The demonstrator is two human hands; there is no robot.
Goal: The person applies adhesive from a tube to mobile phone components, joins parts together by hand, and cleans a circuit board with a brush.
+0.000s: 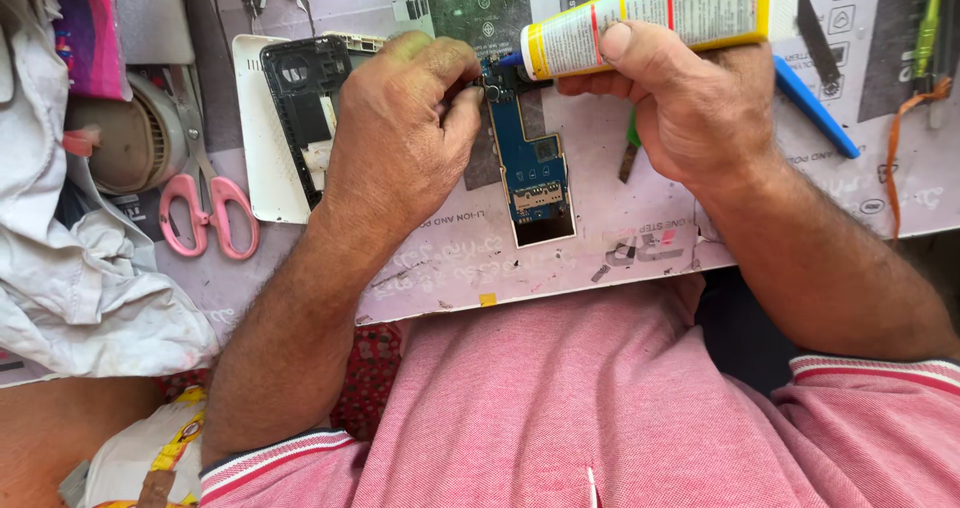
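While right hand (690, 98) fingers grip glue tube (650, 13), left hand (400, 128) fingers pinch circuit board (530, 163) top edge

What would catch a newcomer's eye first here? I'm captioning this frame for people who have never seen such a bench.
At top centre, the right hand holds a yellow and white tube with its nozzle at the top end of a blue circuit board, which the left hand pinches. Left of them lies a black phone frame on a white panel, and pink-handled scissors lie further left beside a heap of white cloth.
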